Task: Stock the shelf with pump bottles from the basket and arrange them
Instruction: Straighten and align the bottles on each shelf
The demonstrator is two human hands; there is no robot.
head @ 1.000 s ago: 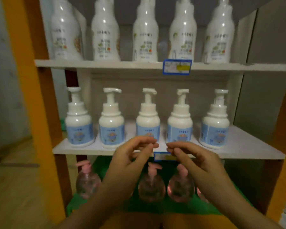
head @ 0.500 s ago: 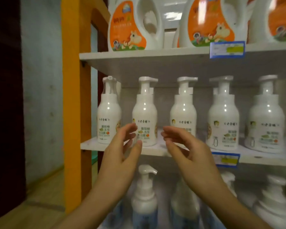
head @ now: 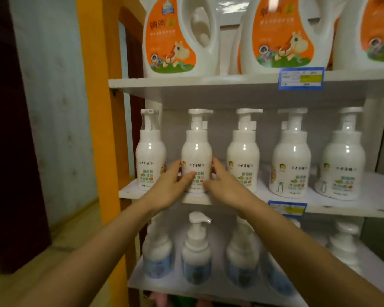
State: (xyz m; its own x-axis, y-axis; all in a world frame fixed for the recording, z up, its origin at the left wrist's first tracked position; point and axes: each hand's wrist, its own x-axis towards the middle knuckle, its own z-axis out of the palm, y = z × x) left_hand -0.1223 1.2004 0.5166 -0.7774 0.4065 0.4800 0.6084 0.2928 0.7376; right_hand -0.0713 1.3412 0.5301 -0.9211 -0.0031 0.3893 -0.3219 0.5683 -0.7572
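Both hands clasp a white pump bottle (head: 196, 151), 2nd from L in the front row on the middle shelf (head: 341, 207). The L hand (head: 169, 189) and R hand (head: 225, 187) curl fingers round its lower body, thumbs on the label. Rigid, glossy plastic: prob. slick, and fairly weighty if full. Best gripped at the wide body, not the thin pump neck. It stands upright, white w/ a green-and-orange printed label.

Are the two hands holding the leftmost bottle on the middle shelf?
No, the left hand and the right hand grip the second pump bottle from the left, not the leftmost bottle beside it.
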